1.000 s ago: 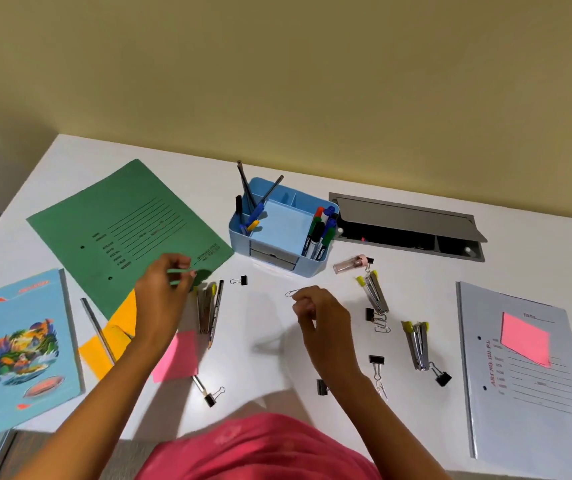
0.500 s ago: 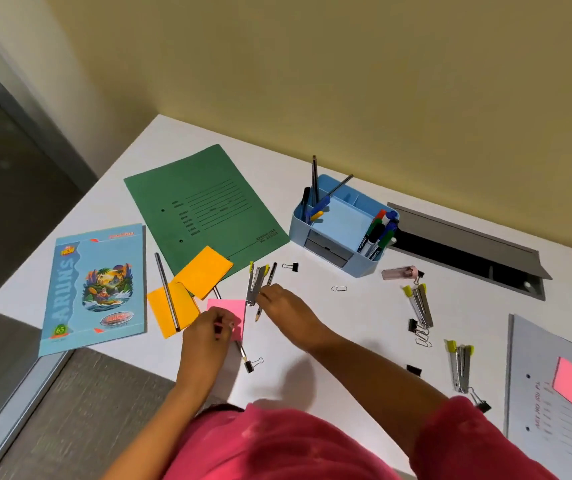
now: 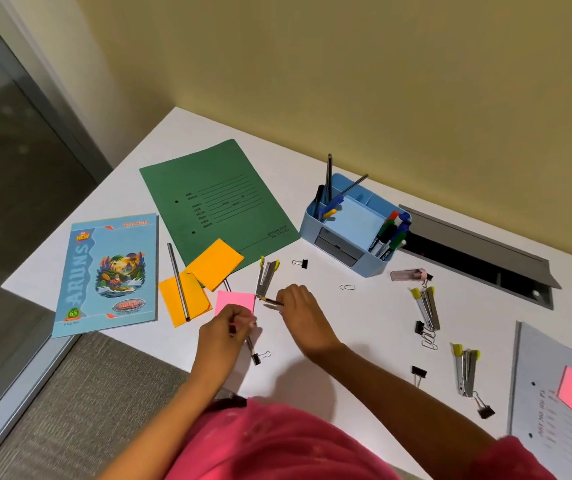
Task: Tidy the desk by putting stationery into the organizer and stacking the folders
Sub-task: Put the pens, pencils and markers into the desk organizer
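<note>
Gathering stationery lower centre: pen (image 3: 250,344) gripped in left hand (image 3: 225,329), pencil (image 3: 272,301) pinched in right hand (image 3: 300,308); next, into organizer (image 3: 364,266), upper right.

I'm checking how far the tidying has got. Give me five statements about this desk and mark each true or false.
1. The green folder and the grey folder are stacked. False: they lie apart, at opposite ends of the desk.
2. Markers stand in the blue organizer. True.
3. Both hands are empty. False: the left hand grips a pen, and the right hand pinches a second pen.
4. A pencil lies across an orange sticky note. True.
5. No binder clips are left out. False: several binder clips lie loose on the desk.
</note>
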A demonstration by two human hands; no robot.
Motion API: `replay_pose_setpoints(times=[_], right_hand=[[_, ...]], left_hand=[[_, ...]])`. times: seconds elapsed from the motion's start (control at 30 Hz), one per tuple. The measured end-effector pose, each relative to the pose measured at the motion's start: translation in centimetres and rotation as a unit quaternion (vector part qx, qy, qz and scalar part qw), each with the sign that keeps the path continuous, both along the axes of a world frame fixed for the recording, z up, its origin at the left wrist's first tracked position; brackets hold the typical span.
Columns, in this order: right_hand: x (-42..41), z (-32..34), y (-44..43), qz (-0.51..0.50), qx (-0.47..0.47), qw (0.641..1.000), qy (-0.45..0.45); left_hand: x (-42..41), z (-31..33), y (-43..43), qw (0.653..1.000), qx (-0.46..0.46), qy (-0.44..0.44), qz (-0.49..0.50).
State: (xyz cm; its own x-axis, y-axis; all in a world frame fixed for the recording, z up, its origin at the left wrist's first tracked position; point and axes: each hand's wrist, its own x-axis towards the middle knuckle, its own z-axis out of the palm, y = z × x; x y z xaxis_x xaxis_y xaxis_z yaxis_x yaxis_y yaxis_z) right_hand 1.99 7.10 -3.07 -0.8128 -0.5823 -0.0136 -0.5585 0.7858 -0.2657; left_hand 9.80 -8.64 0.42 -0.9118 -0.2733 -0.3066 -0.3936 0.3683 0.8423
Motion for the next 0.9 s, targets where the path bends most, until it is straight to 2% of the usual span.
replay_pose_setpoints(times=[0.07,0.13,0.2,0.3,0.37,0.4,0.47,0.53,0.63,0.77,0.9], right_hand=[[1.0,0.4,-1.0,-0.036,-0.075,0.993,-0.087],[2.2,1.1,-2.0,-0.071,-0.143,0.978,-0.134],[3.2,1.5,-2.5,-0.059,-0.180,0.974,-0.121],[3.9,2.0,-2.3,0.004,-0.212,0.976,-0.041],[4.0,1.8,-2.4,-0.023,-0.224,0.973,-0.057],[4.0,1.3,-2.4,-0.032,-0.203,0.976,-0.069],[3.8,-0.1,-2.9,-0.015,-0.053,0.996,-0.070],[3.8,-1.2,-3.1,-0.014,0.067,0.994,-0.088],[4.1,-2.3,-3.4,-0.051,0.064,0.990,-0.118],[3.6,-2.2,-3.9,-0.048,0.077,0.991,-0.098],[2.1,-1.4,-2.9,-0.098,0.091,0.989,-0.064]], left_hand=[[-0.1,0.4,0.4,1.000,0.016,0.003,0.004],[-0.2,0.9,0.7,1.000,0.012,0.025,0.013],[-0.3,1.2,0.6,0.999,0.004,0.043,0.023],[-0.2,1.3,-0.2,0.997,-0.009,0.062,0.040],[0.0,1.5,-0.9,0.995,-0.029,0.074,0.062],[0.0,1.5,-1.3,0.993,-0.043,0.077,0.073],[0.1,1.5,-2.0,0.990,-0.066,0.080,0.096],[0.0,1.4,-2.7,0.987,-0.075,0.080,0.115],[-0.1,1.6,-3.7,0.984,-0.088,0.084,0.128],[-0.3,2.0,-4.7,0.982,-0.089,0.095,0.139],[-0.5,1.9,-5.6,0.980,-0.089,0.093,0.152]])
